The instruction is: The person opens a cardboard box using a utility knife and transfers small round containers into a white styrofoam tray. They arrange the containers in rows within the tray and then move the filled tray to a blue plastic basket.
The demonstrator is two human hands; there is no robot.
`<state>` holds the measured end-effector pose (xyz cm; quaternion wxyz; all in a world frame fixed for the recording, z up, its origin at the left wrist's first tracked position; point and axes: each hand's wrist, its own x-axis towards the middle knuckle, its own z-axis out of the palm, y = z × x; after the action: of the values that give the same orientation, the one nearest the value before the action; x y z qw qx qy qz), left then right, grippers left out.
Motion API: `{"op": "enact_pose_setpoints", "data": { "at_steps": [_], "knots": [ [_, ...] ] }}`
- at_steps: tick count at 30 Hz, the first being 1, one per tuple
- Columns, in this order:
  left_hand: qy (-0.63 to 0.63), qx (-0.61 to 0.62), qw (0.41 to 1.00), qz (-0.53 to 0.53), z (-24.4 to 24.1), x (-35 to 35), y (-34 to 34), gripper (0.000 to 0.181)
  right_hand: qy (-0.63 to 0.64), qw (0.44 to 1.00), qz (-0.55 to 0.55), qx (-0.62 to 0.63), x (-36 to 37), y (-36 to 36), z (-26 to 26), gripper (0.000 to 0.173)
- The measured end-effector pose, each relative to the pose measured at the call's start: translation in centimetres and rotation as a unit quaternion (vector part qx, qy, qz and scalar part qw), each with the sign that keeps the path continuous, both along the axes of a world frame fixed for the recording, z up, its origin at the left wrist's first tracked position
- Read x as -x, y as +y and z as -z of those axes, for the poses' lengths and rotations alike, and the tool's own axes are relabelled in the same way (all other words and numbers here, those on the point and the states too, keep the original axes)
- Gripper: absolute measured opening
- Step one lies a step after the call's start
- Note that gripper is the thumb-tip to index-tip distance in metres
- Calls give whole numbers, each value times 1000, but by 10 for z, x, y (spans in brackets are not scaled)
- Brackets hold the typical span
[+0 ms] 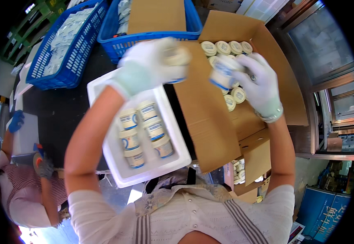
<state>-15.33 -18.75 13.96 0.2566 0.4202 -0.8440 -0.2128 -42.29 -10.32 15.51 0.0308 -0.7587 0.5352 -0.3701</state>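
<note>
My left hand, in a white glove and blurred, is above the far end of a white foam box. It grips a white lidded tub; the blur hides whether there is more than one. Inside the foam box, several tubs with blue rims lie on their sides in two rows. Over an open cardboard box, my gloved right hand holds another white tub, tilted. Below it, several upright tubs show their pale lids, partly hidden by the hand.
Two blue plastic baskets with white packets stand at the back left on a black surface. A co-worker's gloved hand holds a tape dispenser beside another white box. A lower carton of tubs is at my right.
</note>
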Motion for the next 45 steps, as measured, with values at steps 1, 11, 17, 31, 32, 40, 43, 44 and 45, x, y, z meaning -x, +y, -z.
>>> {"op": "enact_pose_setpoints", "data": {
  "at_steps": [1,11,17,31,32,40,43,44,45],
  "knots": [
    [-64,-58,995,-44,-4,-36,3,37,53,997,-48,-29,-33,-7,-9,24],
    [-350,-148,912,-157,87,-117,-2,37,388,877,-125,-254,-231,-108,92,25],
    [-466,-215,854,-91,108,-112,-16,27,441,827,-106,-333,-259,-104,120,27],
    [-487,-34,872,-18,132,-114,39,44,278,904,-90,-313,-228,-28,158,48],
    [-474,-1,881,-13,145,-119,38,43,22,892,-122,-436,-228,-39,139,39],
    [-414,-41,909,39,168,-144,12,44,51,980,-191,12,-130,13,66,15],
    [-413,-121,903,13,116,-120,27,41,161,928,115,-315,-4,11,32,16],
    [-403,-111,908,24,114,-115,24,40,318,881,129,-327,87,5,102,17],
    [-397,-117,910,17,116,-123,23,40,254,843,272,-389,110,10,79,22]
  ]
}}
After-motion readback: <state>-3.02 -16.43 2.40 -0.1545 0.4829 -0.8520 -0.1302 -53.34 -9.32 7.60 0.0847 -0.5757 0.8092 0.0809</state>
